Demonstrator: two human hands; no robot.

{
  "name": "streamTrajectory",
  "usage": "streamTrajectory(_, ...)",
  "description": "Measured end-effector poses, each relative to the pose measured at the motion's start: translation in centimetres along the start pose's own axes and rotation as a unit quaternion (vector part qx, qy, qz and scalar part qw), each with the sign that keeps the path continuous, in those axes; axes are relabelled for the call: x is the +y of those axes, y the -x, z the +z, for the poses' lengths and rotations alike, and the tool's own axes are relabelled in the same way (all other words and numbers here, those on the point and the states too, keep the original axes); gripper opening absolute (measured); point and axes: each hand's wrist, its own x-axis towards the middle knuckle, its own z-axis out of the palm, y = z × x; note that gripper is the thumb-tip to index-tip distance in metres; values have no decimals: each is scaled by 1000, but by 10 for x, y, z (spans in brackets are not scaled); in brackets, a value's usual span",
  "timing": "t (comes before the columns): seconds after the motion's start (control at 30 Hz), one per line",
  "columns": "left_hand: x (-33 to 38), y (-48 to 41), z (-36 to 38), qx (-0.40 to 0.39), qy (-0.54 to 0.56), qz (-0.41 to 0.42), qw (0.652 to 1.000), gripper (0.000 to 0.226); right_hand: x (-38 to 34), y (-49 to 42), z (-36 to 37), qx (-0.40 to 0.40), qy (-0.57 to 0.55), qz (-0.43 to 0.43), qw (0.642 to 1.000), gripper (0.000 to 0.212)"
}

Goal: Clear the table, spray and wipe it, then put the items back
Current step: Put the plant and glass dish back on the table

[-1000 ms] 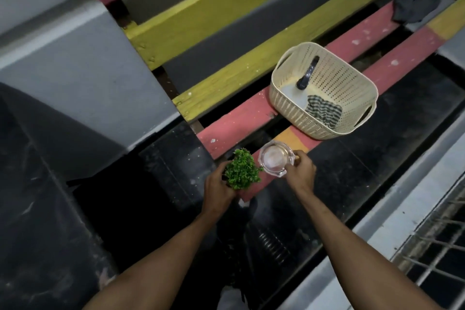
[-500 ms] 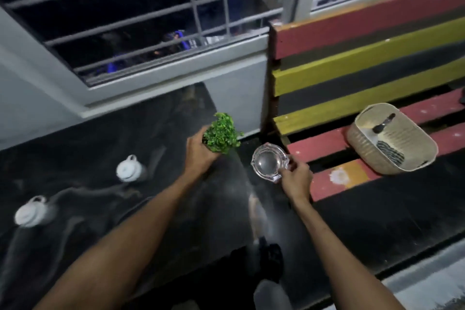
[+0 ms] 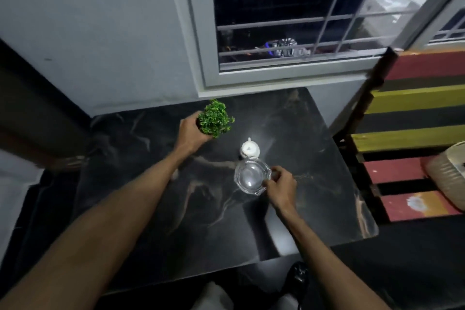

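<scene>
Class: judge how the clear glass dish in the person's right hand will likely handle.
The glass dish looks thick-walled, so probably heavy for its size. Smooth and glossy, it may slip where the right hand pinches its rim. Being glass, it could chip against the stone-like table.

Glossy dark marble-look table (image 3: pixel 289 118), clear glass ashtray (image 3: pixel 251 176), seemingly plastic plant (image 3: pixel 216 118)
</scene>
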Motion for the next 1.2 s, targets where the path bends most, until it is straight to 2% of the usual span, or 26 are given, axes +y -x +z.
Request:
streamTrajectory(0.2, -68, -7, -23, -17, -21, -62, 998, 50, 11, 47, 84, -20, 5, 55, 998, 13)
streamTrajectory(0.4, -96, -20, -20, -48, -35, -80, 995, 44, 27, 78, 128, 24, -10, 162, 987, 18)
streamTrajectory(0.63, -103, -45, -6, -77, -32, -82, 993, 47, 29, 86, 138, 54, -20, 207, 977, 15)
streamTrajectory(0.93, -103, -64, 15, -107, -35, -95, 989, 54, 32, 81, 139, 35, -25, 235, 971, 25)
streamTrajectory(1.2, -102, -67, 22, -111, -34, -104, 988, 60, 32, 73, 131, 27, -25, 252, 967, 20)
